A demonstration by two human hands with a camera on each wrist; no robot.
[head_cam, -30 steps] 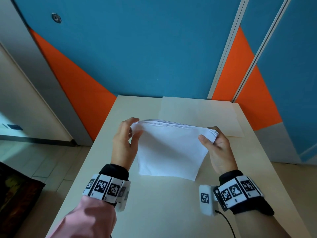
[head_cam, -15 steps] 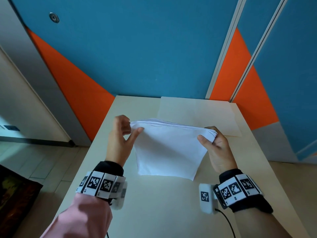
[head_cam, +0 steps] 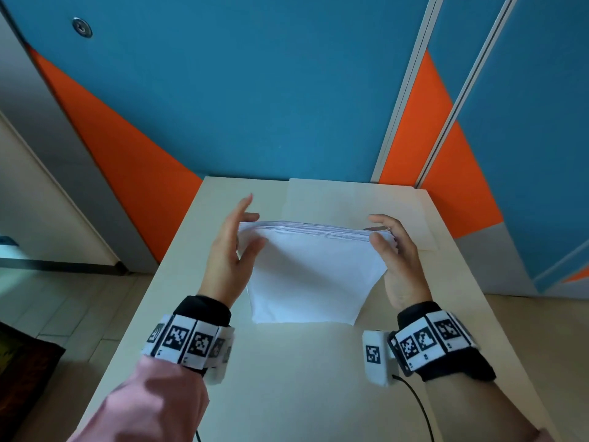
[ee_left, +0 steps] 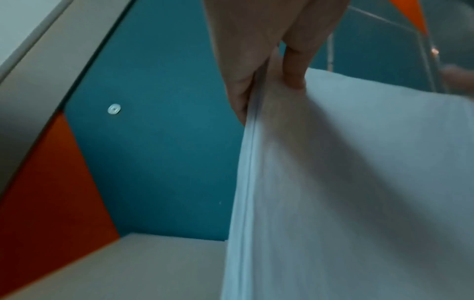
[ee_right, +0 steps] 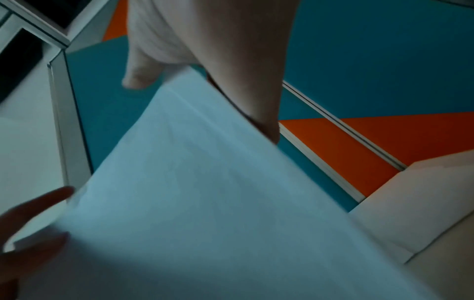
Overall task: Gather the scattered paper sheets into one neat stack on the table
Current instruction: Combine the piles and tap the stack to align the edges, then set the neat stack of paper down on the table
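Table [head_cam: 287, 378]: it lies under both hands and carries the bottom edge of the paper; a flat pale sheet or mat [head_cam: 350, 202], hard to tell which, lies on it beyond the hands.

Paper stack [head_cam: 315, 269]: the sheets stand on edge between the two hands, upright and leaning slightly, bottom edge on the table, top edge level with the fingertips. Half a second ago the lower edge ran slanted, with one corner low on the right; now it sits nearly level on the table.

Right hand [head_cam: 398, 260]: clamped on the stack's right side, thumb on the near face and fingers wrapped behind, much as it was a second ago.

Left hand [head_cam: 228, 250]: this is what changed. A second ago its fingers curled round the top left corner; now they are straight and spread apart, the palm flat against the left edge, thumb on the near face. The left wrist view shows straight fingers [ee_left: 243, 91] lying along the edge.

Meaning for the task: the gathering looks done, and the person appears to be squaring the edges. The top edge shows slightly fanned sheets, so more tapping likely remains before the stack is laid flat.
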